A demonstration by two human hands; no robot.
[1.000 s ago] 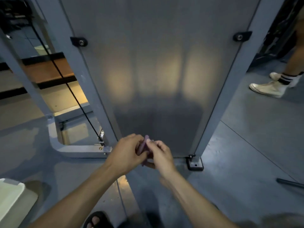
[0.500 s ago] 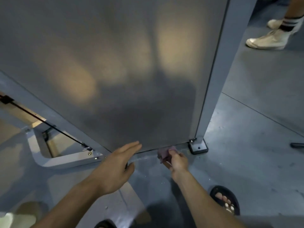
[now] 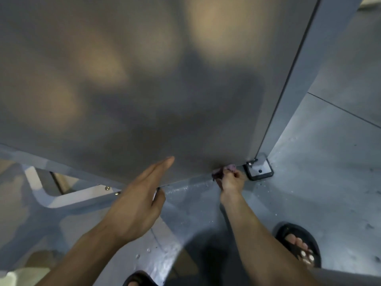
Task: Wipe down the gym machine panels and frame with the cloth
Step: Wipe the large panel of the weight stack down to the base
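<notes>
Low in the frame's centre-right, the right hand (image 3: 231, 180) grips a bunched purple cloth (image 3: 223, 171) against the bottom edge of the grey machine panel (image 3: 144, 79), just beside the frame's black foot plate (image 3: 260, 172). The left hand (image 3: 140, 201), at lower centre, reaches toward the panel with fingers straight, holding nothing.

looks like a gym: big grey machine panel (image 3: 123, 89) w/ steel frame post (image 3: 305, 79) on a bolted foot plate (image 3: 260, 170), white curved base tube (image 3: 61, 198), grey painted floor (image 3: 329, 172).
</notes>
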